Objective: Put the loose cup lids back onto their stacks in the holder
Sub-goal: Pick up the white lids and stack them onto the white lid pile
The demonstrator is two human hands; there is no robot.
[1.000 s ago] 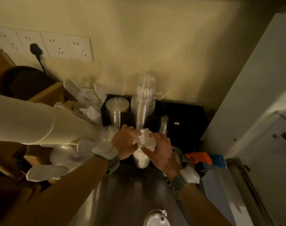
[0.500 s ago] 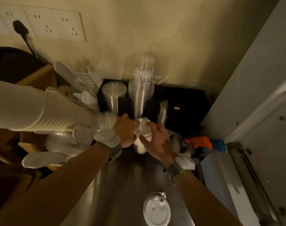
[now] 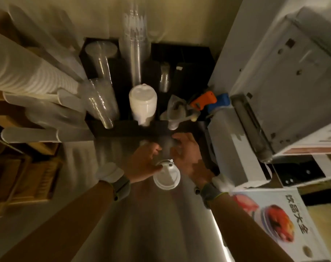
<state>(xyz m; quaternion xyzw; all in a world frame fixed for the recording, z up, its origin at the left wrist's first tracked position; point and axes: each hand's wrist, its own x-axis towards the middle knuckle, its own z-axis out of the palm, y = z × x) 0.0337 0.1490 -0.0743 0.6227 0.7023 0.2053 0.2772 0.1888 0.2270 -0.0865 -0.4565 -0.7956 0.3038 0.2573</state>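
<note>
Both hands, the left hand (image 3: 144, 160) and the right hand (image 3: 187, 155), have been drawn back from the white lid stack (image 3: 143, 103) in the holder (image 3: 123, 127) and are now spread, fingers apart, around a loose lid (image 3: 166, 176) lying on the bench (image 3: 142, 224) just in front of the holder, which is judged next to be returned.

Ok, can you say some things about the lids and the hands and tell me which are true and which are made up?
1. A white lid lies on the metal counter between both hands. True.
2. The right hand grips the orange tool. False: the tool lies beside the black holder, untouched.
3. A stack of white lids stands in the holder. True.
4. The left hand rests on that stack. False: it is down at the loose lid.
</note>
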